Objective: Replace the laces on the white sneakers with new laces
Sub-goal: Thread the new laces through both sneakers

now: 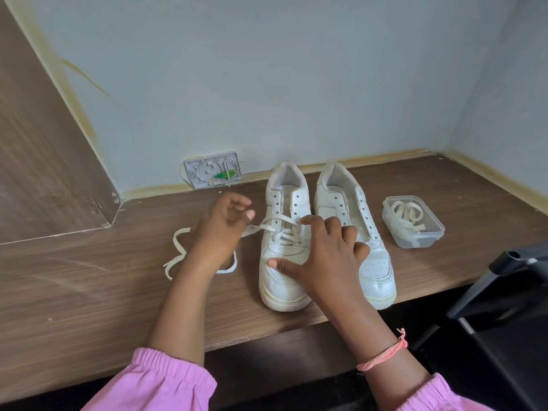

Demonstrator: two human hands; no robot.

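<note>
Two white sneakers stand side by side on the wooden desk, toes toward me. The left sneaker carries a white lace through its lower eyelets only. My left hand pinches one lace strand beside that shoe, and the slack trails in loops on the desk. My right hand rests on the left sneaker's toe, thumb pressed on the toe cap and fingertips at the lace crossing. The right sneaker has empty eyelets. A clear plastic box to the right holds more white laces.
A grey wall plate with green wiring sits at the back wall. A wooden panel closes off the left side. A black chair frame stands at the lower right, beyond the desk's front edge.
</note>
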